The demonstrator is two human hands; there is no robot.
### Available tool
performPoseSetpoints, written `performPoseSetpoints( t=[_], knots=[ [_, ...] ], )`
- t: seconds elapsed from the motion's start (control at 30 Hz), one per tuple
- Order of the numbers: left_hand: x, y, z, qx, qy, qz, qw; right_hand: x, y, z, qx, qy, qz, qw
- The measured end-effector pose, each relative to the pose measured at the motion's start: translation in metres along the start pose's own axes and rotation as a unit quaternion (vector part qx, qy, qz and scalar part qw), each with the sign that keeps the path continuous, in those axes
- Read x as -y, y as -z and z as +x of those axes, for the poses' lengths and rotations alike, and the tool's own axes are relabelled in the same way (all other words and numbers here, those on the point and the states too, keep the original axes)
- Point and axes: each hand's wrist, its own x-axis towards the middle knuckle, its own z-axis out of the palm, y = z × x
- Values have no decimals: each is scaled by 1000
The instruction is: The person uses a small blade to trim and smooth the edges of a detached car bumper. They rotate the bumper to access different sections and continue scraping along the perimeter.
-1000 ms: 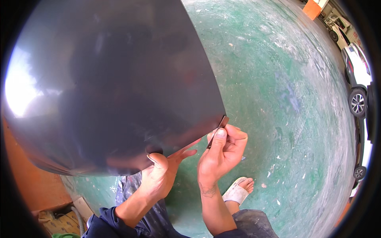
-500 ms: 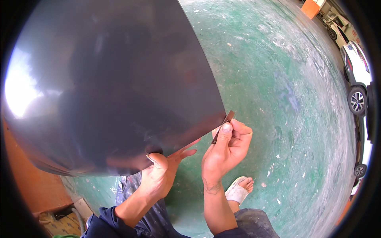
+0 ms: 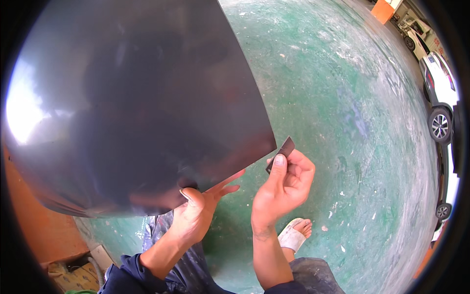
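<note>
A large dark, glossy car body panel (image 3: pixel 161 93), curved like a hood, fills the left and middle of the view. My left hand (image 3: pixel 198 208) grips its near edge, thumb on the top surface and fingers reaching under the rim. Just off the panel's near right corner, my right hand (image 3: pixel 284 183) pinches a small dark strip, apparently sandpaper (image 3: pixel 286 147), between thumb and fingers. A narrow gap separates the strip from the corner.
Worn green floor (image 3: pixel 333 112) spreads to the right, with pale scuffs and specks. An orange surface (image 3: pixel 36 215) stands at the lower left. My sandalled foot (image 3: pixel 296 235) is below my right hand. White cars (image 3: pixel 440 81) are parked along the far right.
My right hand has moved slightly right, away from the panel's corner, and the strip has turned to show more of its flat face. My left hand keeps its grip.
</note>
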Motion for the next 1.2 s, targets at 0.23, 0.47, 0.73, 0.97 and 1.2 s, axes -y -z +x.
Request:
performPoseSetpoints(
  t=[0.23,0.47,0.73,0.97,1.2],
  knots=[
    [3,3,1,5,-5,14,1000,3,-10,-3,-12,75,-121,990],
    [5,3,4,-11,5,9,1000,7,-18,-10,-11,169,-200,965],
    [8,7,2,-31,4,12,999,5,-14,-14,7,162,-177,971],
    [-1,7,-4,-20,42,54,997,1,-13,-5,-25,153,-162,975],
    [-4,6,-5,-17,78,57,995,15,-22,-19,-6,165,-189,968]
  ],
)
